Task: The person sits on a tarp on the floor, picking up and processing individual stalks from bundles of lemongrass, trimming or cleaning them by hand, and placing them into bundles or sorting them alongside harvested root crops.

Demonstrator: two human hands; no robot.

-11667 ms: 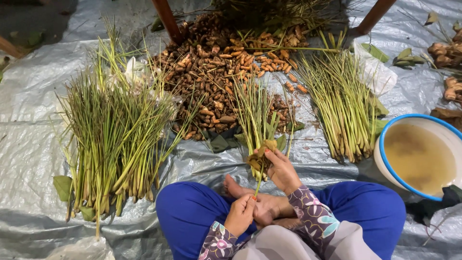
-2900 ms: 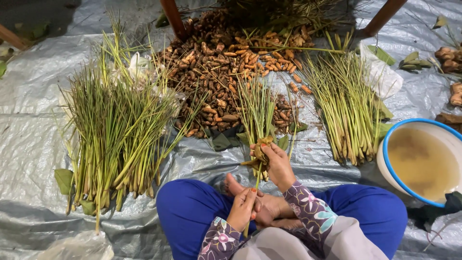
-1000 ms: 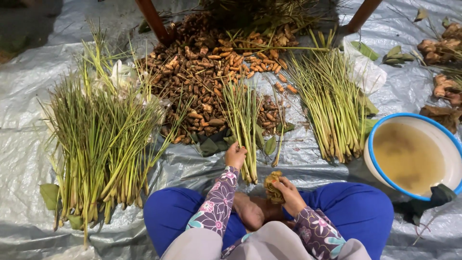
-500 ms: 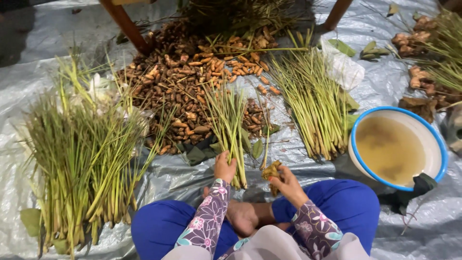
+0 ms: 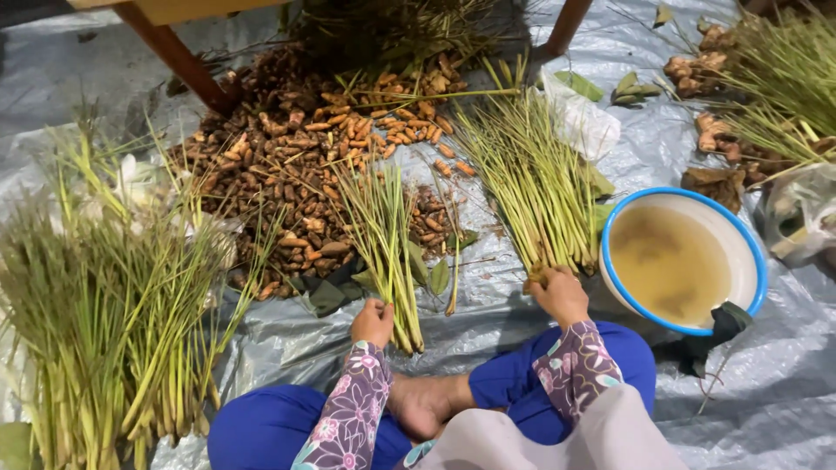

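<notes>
I sit cross-legged on a grey tarp [image 5: 766, 392]. My left hand [image 5: 373, 322] is closed around the base of a small bundle of green lemongrass stalks [image 5: 383, 235] lying in front of me. My right hand [image 5: 559, 294] is closed at the root end of a larger pile of lemongrass stalks [image 5: 531, 174] to the right, touching the stalk ends. A heap of brown-orange turmeric roots [image 5: 296, 165] lies beyond both bundles.
A big pile of lemongrass [image 5: 96, 313] lies at the left. A white basin with a blue rim [image 5: 756, 261] holding cloudy yellowish water stands at the right. More roots and stalks [image 5: 749, 96] lie at the far right. Wooden legs [image 5: 174, 57] stand behind the turmeric heap.
My right hand has moved from my lap, where it held a yellowish clump, out to the right pile's root end. My left hand stays on the small bundle. The view has shifted right.
</notes>
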